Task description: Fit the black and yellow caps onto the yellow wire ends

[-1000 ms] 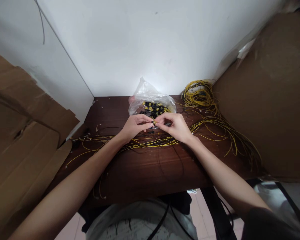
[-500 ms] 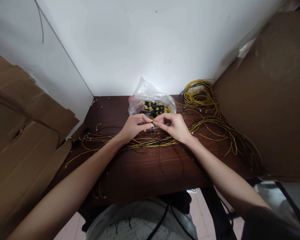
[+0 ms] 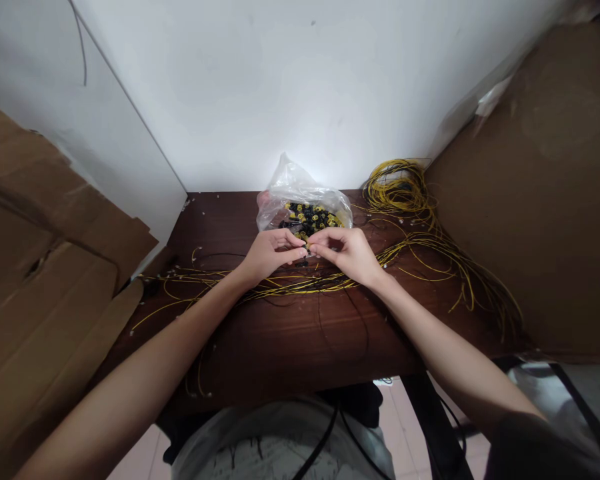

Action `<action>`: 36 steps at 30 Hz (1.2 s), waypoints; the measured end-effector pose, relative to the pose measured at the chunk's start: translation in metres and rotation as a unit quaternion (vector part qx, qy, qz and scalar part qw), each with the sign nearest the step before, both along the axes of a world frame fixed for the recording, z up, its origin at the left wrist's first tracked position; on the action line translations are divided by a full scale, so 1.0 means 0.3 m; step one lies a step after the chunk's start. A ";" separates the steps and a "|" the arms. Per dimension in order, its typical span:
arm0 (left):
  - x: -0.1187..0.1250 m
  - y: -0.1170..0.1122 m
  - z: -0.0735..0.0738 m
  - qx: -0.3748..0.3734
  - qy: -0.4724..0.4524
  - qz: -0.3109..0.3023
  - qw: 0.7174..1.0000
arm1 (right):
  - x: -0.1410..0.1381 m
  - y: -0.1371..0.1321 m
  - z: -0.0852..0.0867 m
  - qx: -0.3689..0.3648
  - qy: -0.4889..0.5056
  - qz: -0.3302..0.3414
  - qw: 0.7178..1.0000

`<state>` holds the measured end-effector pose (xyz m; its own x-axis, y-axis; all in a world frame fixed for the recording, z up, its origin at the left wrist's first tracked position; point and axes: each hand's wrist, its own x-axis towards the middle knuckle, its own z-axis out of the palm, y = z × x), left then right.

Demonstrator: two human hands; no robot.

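Note:
My left hand (image 3: pixel 267 255) and my right hand (image 3: pixel 347 253) meet fingertip to fingertip above the dark wooden table (image 3: pixel 280 333). Both pinch a tiny yellow piece (image 3: pixel 308 246) between them, and I cannot make out just what it is. Right behind the hands lies a clear plastic bag (image 3: pixel 300 200) holding several small black and yellow connectors (image 3: pixel 309 217). Thin yellow wires (image 3: pixel 300 283) run across the table under my wrists.
A coil of yellow wire (image 3: pixel 397 187) sits at the back right, with strands trailing along the right side (image 3: pixel 470 273). Brown cardboard stands on the left (image 3: pixel 45 267) and on the right (image 3: pixel 545 200). A white wall (image 3: pixel 300 93) closes the back. Black cables (image 3: pixel 330 320) cross the table.

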<state>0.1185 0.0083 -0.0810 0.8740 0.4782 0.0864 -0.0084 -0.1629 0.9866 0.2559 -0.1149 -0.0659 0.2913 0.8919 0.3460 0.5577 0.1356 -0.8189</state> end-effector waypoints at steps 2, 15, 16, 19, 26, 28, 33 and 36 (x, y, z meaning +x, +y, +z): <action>0.001 0.000 -0.002 0.001 -0.002 -0.004 1.000 | -0.001 0.001 0.000 -0.006 0.034 0.008 0.999; -0.001 -0.008 0.003 -0.001 -0.010 0.000 1.000 | -0.006 0.006 -0.011 -0.018 0.107 0.019 0.994; -0.001 -0.008 0.003 0.001 -0.014 0.000 1.000 | -0.006 0.006 -0.013 -0.019 0.106 0.019 0.994; -0.001 -0.009 0.001 0.007 -0.021 0.001 1.000 | -0.007 0.007 -0.018 -0.021 0.102 0.017 0.994; 0.000 -0.007 -0.011 0.020 -0.030 0.005 0.999 | -0.008 0.008 -0.028 -0.022 0.082 0.016 0.996; -0.001 -0.008 -0.013 0.027 -0.035 0.007 0.999 | -0.009 0.008 -0.028 -0.019 0.065 0.013 0.998; -0.003 -0.015 -0.015 0.047 -0.039 0.018 0.998 | -0.013 0.006 -0.021 -0.009 -0.017 -0.003 1.000; -0.003 -0.018 -0.013 0.049 -0.040 0.018 0.998 | -0.015 0.004 -0.015 0.002 -0.058 -0.009 0.998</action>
